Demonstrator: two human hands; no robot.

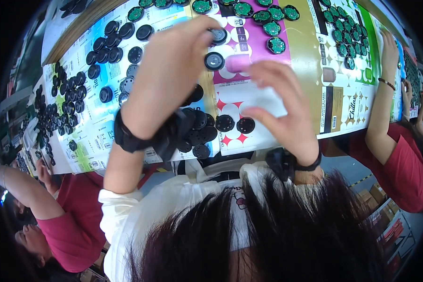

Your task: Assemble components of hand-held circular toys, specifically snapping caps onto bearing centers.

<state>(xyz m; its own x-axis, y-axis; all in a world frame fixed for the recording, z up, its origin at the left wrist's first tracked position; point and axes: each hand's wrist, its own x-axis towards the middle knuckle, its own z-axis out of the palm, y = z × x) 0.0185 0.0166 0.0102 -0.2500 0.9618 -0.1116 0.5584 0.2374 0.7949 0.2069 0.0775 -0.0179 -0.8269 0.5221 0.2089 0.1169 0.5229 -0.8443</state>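
My left hand (178, 61) reaches across the table with curled fingers. Its fingertips close on the left edge of a black round housing (219, 36), which they partly cover. Just below lies another black round housing (215, 61) with a grey centre. My right hand (283, 101) hovers over the white and red sheet, thumb and fingers apart and slightly blurred. Close to its fingertips is a small pink block (237, 64); whether they touch it I cannot tell. Two black discs with small holes, one left (224, 123) and one right (245, 125), lie below my right hand.
Round parts with green circuit boards (271, 28) lie at the far side, with more (348, 35) farther right. Several black housings (110, 47) spread to the left. Black discs (199, 134) pile by my left forearm. A wooden rail (77, 30) edges the table. Co-workers in red sit on both sides.
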